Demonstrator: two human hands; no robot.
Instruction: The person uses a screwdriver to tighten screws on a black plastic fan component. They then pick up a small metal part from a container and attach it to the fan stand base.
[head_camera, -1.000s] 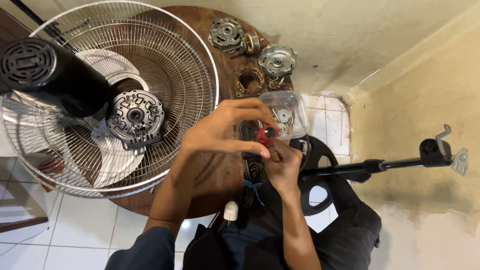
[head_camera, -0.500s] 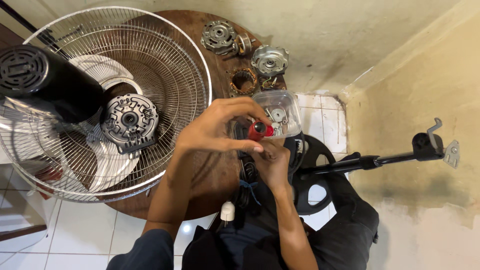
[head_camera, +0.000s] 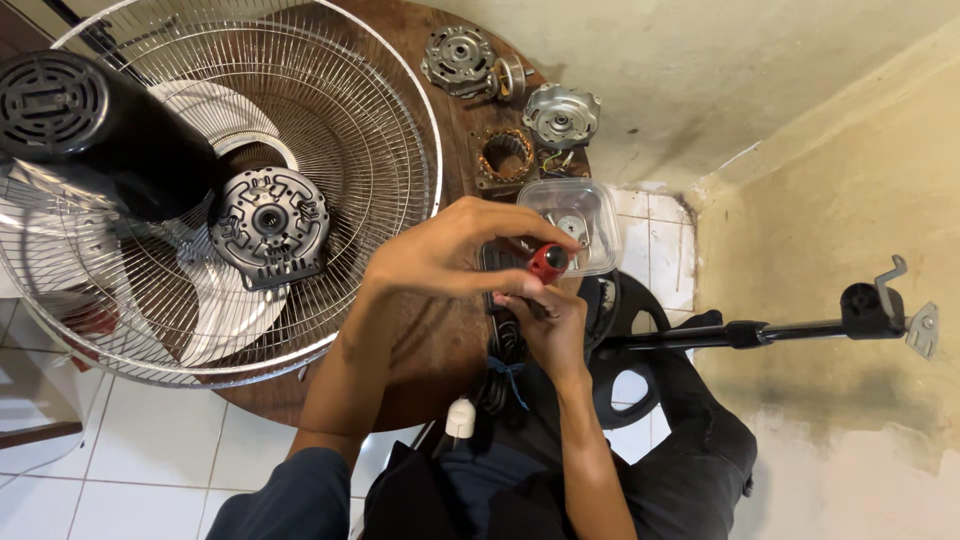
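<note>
Round wooden table (head_camera: 420, 350) with fan grille (head_camera: 230, 180), motor parts (head_camera: 505, 155), clear plastic container (head_camera: 570, 205).

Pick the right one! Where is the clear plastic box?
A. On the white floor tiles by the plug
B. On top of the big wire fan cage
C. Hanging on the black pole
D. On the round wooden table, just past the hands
D: the clear plastic box sits at the edge of the round wooden table, right behind the left hand and right hand working on a red-handled tool.
</note>
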